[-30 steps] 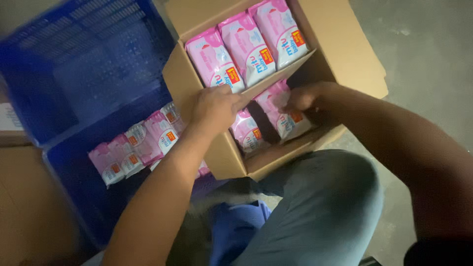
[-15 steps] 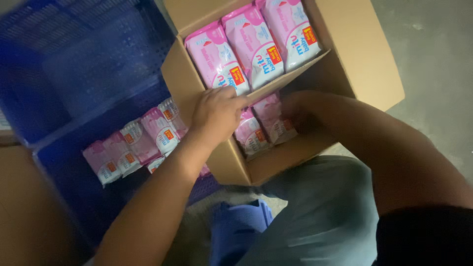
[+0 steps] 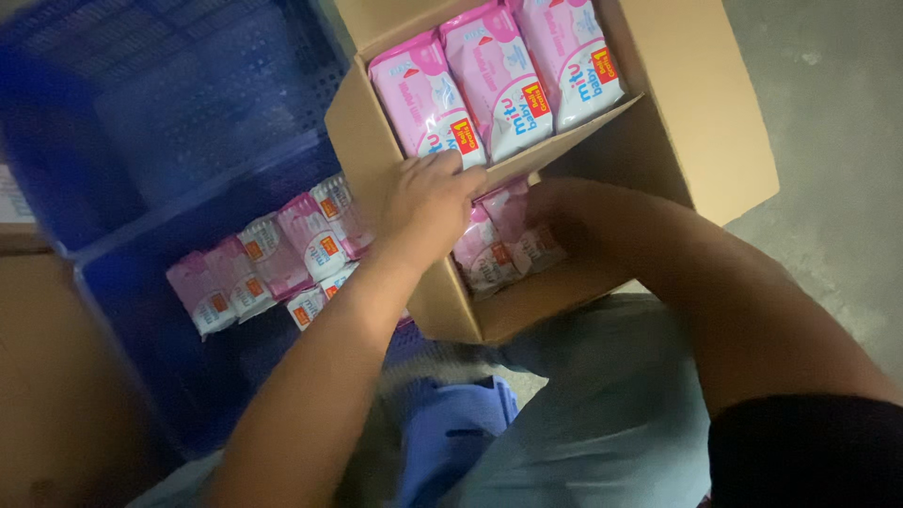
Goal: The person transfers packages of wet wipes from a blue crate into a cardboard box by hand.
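An open cardboard box stands in front of me with three pink wipe packs lined up in its far half. My left hand rests on the near ends of those packs and reaches down into the near half. My right hand is deep in the near half, against two pink packs lying there. Whether either hand has a firm grip on a pack is hidden by the box flap and my fingers.
A blue plastic crate sits left of the box, with a row of several pink packs on its floor. A brown cardboard surface lies at lower left. Grey concrete floor shows at right. My grey-trousered knee is below the box.
Both hands have stayed inside the box's near half, shifting slightly left. The view has moved, so box and crate appear a little lower and closer.
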